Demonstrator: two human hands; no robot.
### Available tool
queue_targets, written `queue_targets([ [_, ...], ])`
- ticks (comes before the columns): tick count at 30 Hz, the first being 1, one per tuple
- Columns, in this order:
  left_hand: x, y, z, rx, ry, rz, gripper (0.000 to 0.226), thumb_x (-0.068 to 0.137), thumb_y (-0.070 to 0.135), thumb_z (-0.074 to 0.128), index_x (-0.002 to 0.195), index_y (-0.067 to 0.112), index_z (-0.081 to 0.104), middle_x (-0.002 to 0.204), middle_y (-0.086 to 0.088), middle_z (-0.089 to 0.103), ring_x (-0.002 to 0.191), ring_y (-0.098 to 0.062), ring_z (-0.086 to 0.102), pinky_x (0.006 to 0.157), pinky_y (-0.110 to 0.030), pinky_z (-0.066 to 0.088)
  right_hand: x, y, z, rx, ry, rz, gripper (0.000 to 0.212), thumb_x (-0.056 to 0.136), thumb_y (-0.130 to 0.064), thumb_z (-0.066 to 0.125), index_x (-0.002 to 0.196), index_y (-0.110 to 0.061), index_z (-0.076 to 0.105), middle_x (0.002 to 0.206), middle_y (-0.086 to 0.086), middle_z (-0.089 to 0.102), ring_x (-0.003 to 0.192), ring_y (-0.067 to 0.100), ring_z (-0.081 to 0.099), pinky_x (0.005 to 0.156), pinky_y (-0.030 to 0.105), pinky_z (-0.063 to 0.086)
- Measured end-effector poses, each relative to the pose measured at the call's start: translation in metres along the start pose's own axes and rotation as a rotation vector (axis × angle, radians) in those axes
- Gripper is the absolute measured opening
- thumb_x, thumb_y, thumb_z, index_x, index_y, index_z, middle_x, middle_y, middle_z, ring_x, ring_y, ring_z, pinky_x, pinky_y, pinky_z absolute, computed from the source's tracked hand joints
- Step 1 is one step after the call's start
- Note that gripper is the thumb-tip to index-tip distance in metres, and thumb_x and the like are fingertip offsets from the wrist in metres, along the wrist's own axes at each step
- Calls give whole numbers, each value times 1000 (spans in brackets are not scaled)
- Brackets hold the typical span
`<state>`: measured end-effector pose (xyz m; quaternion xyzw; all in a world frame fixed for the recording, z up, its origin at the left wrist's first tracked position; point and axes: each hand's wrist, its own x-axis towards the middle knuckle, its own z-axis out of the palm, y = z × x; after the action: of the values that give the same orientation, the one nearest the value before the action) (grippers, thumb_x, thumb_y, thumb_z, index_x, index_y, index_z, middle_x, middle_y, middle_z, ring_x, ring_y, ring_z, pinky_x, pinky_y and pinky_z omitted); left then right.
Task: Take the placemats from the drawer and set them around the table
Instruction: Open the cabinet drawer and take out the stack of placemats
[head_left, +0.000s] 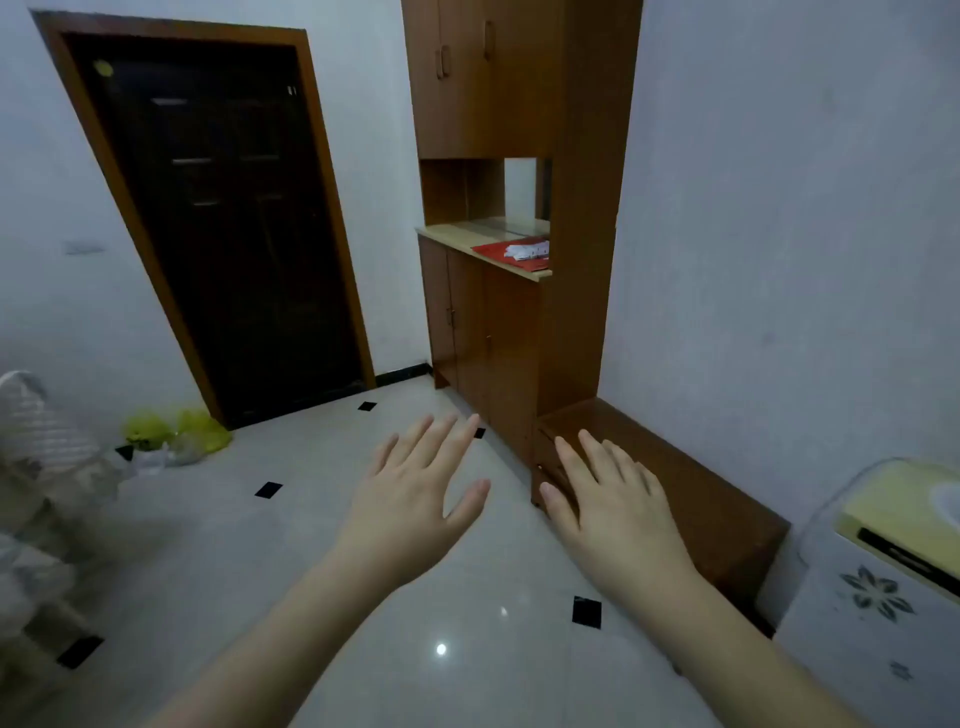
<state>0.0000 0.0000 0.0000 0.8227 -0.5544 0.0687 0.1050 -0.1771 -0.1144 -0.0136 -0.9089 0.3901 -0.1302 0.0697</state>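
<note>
Fingers (441, 436) of the left hand (415, 499): straight, spread apart, holding nothing, above the tiled floor (311, 571). Right hand (608, 499): fingers likewise extended and apart, palm down, empty, seen over the front corner of the low wooden unit (691, 483). Contact with the wood cannot be determined; the hand may only hover.

Placemats: not visible anywhere in the head view. No open drawer either. The dark front face of the low unit, just below the right hand's fingertips, may be a drawer front; too dim and partly hidden by the hand to confirm. No table in view.

Handling estimate (judgement, mats unseen): placemats are usually light, thin and flexible, possibly stacked and prone to sliding on one another. Best taken as a whole stack, pinched at an edge with the other palm under it.

Outward: tall wooden cabinet (493, 312) with closed doors, a red sheet (511, 257) and white papers on its counter. Dark door (223, 234) at left. Yellow bags (176, 431) on the floor. A floral-patterned appliance (883, 597) is cut off at the right edge; a pale blurred object at left is unidentifiable.
</note>
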Motion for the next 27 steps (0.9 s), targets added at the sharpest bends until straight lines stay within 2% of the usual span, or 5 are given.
queue_targets([
  [4, 32, -7, 21, 43, -20, -2, 88, 73, 74, -14, 154, 40, -12, 167, 10, -6, 152, -12, -11, 122, -37, -8, 39, 10, 22, -32, 17, 1, 61, 101, -57, 15, 156, -33, 6, 165, -2, 7, 151, 20, 6, 120, 40, 6],
  [9, 78, -31, 45, 31, 33, 29, 84, 79, 71, -10, 156, 39, -8, 167, 9, -5, 152, -11, -12, 118, -33, -13, 96, 4, 54, -36, 1, -36, 64, 98, -60, 8, 156, -32, 7, 165, -2, 8, 151, 19, 7, 120, 38, 8],
  [18, 186, -127, 96, 33, 8, 82, 81, 84, 71, -6, 157, 36, -6, 167, 7, -3, 153, -14, -10, 116, -34, -15, 227, -37, 104, -88, -13, -44, 61, 101, -56, 18, 156, -31, 10, 164, -1, 12, 150, 20, 10, 120, 39, 9],
  [23, 247, -168, 118, 32, -11, 128, 81, 84, 70, -9, 156, 34, -10, 167, 5, -5, 153, -15, -11, 115, -34, -17, 287, -46, 134, -123, -28, -9, 68, 96, -59, 3, 156, -30, 14, 164, 0, 16, 150, 21, 14, 120, 39, 13],
  [27, 297, -185, 137, 16, -15, 144, 74, 92, 68, 3, 157, 33, -6, 167, 4, 0, 153, -16, -7, 115, -33, -15, 332, -37, 151, -110, -47, 42, 60, 102, -55, 18, 156, -31, 11, 164, -1, 13, 151, 20, 11, 120, 39, 8],
])
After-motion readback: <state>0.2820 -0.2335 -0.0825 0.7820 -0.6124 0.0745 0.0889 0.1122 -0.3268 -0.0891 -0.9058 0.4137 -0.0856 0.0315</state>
